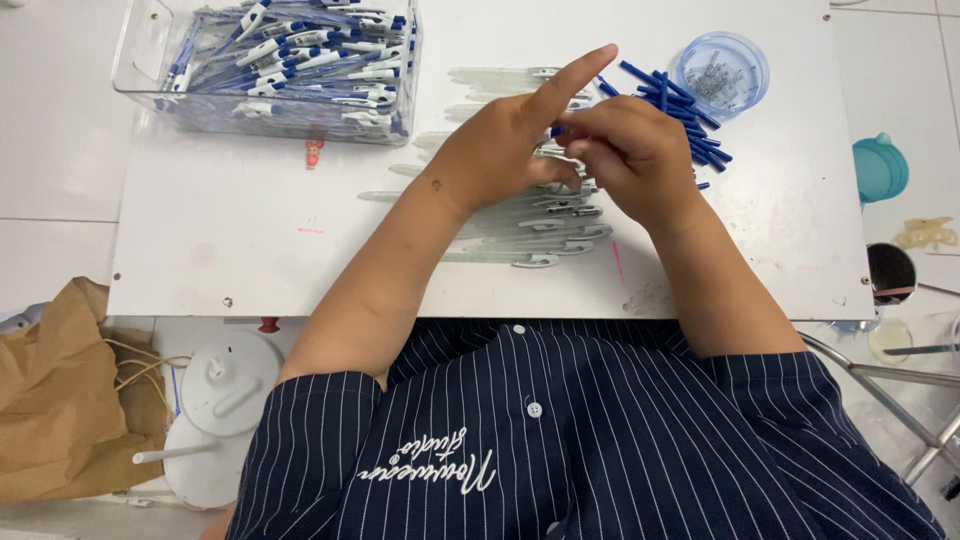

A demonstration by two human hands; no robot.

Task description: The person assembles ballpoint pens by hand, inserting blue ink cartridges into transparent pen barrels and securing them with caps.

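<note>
Nearest me, beyond my striped shirt, the white board (pixel 250 230) lies across a white tiled surface. A row of clear pen barrels (pixel 540 225) lies on it under my wrists, unassembled by the look of them, so plenty is left.

My hands meet mid-board. Left hand (pixel 500 150): forefinger straight out, the other fingers curled. Right hand (pixel 625 150): fingers bunched, seemingly pinching a small blue part against the left; the piece itself is mostly hidden.

Just beyond, right: a loose heap of blue refills (pixel 680 110), then a round clear tub of small springs (pixel 722 70).

Far left: clear bin (pixel 140 70) well filled with finished blue-and-white pens. I judge the job well along, not near done.

Off the board: brown paper bag (pixel 60 400) near left, teal cup (pixel 880 168) right.
</note>
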